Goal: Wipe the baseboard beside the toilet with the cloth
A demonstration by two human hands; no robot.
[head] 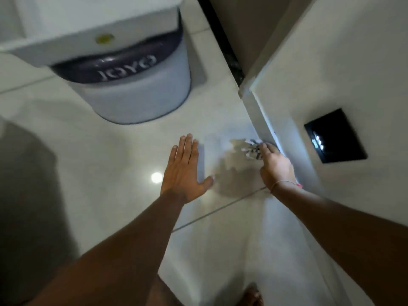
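White glossy floor tiles (110, 173) carried a bright spot of reflected light. At the upper left stood a pale bin (141, 96) with a dark lid, tucked partly under a white fixture (88, 29); raised lettering on the lid read roughly "JOYCO", seen upside down and blurred. A small yellow sticker (104, 38) on the fixture was too blurred to read. Further right, the left hand (184, 171) lay flat on the floor, fingers spread, its grip empty. Beside it the right hand (276, 164), a thin band at the wrist, had its grip closed on a crumpled light cloth (249, 149), pressed against the white baseboard (268, 127) where it met the floor. On the wall at the far right sat a black rectangular plate (335, 135) with small glowing dots.
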